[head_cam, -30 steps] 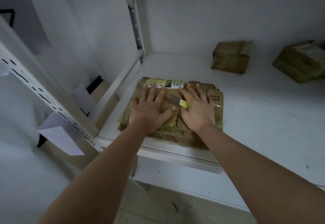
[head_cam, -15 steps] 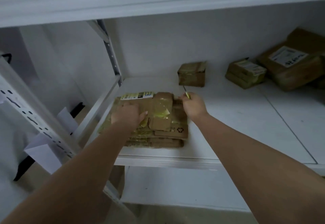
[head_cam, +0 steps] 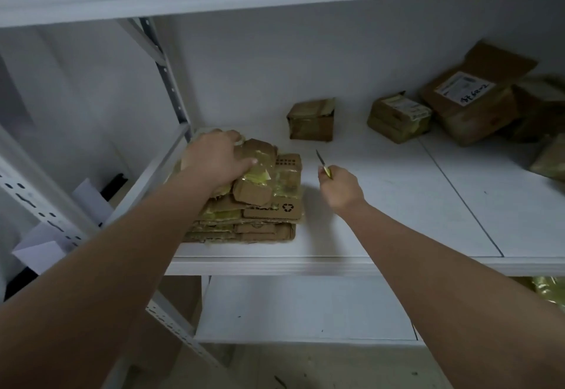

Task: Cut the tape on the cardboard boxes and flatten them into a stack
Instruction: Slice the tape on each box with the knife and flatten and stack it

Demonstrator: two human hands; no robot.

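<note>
Cardboard stack point(head_cam: 260, 202), right hand point(head_cam: 342, 190) now lifted off

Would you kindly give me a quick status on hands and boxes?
Left hand on flattened stack. Right hand grips knife, blade up, off the cardboard. Nearest uncut box behind, path open.

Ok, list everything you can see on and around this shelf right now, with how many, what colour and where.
flattened cardboard stack: one, brown with yellowish tape, shelf front left
small taped boxes: two, brown, shelf back, centre and right
large labelled box: one, brown, open flap, back right
knife: one, yellow handle, in right hand
shelf: white
left hand: rests on the stack
right hand: grips the knife beside the stack
</note>
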